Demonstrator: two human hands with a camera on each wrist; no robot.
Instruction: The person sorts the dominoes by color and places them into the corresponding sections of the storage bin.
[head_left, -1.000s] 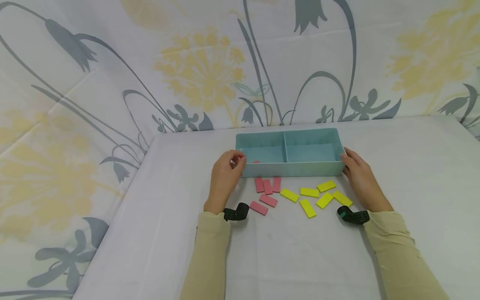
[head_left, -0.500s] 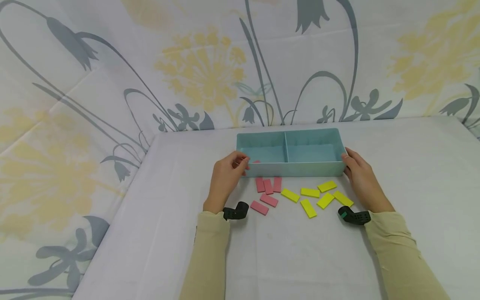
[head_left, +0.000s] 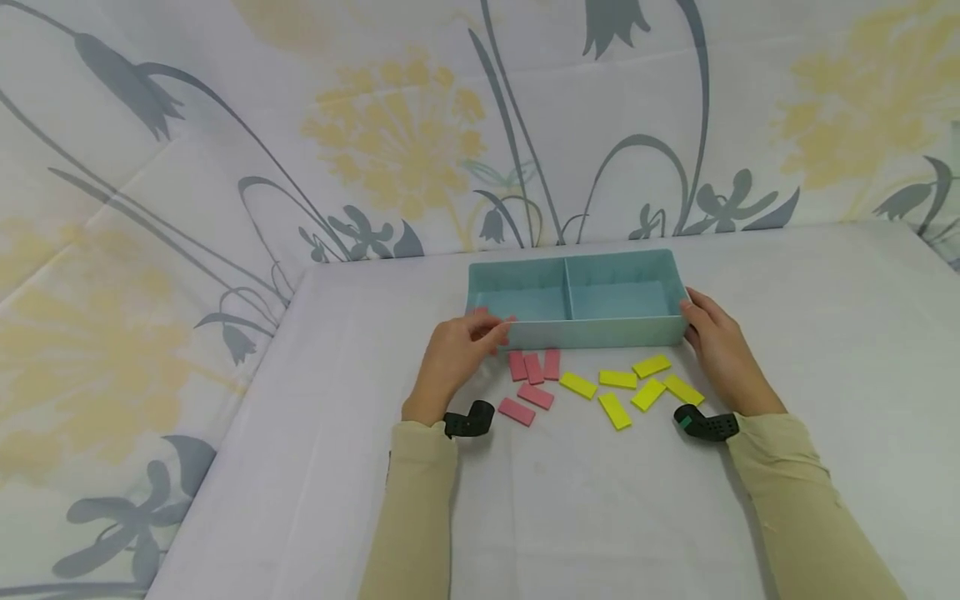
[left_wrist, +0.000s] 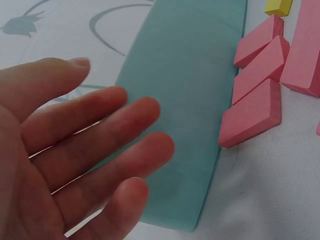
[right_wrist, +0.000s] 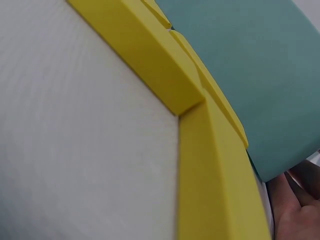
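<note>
A light teal box point(head_left: 592, 334) with two compartments stands on the table. My left hand point(head_left: 452, 354) is at its front left corner. In the left wrist view the fingers point(left_wrist: 142, 150) of that hand are spread and relaxed in front of the box wall, with nothing between them. My right hand point(head_left: 716, 350) grips the box's right end, thumb at the rim; in the right wrist view only part of this hand point(right_wrist: 300, 215) shows at the box's lower corner. Several pink blocks point(head_left: 536, 396) and several yellow blocks point(head_left: 615, 411) lie flat in front of the box.
A white cloth covers the table point(head_left: 570, 517). Behind it hangs a flower-patterned curtain point(head_left: 420, 125), close to the back of the box. Three pink blocks lie right against the box's front wall.
My left hand has moved a little right and down along the box's front left corner, its fingers loosening. My right hand stays at the box's right end.
</note>
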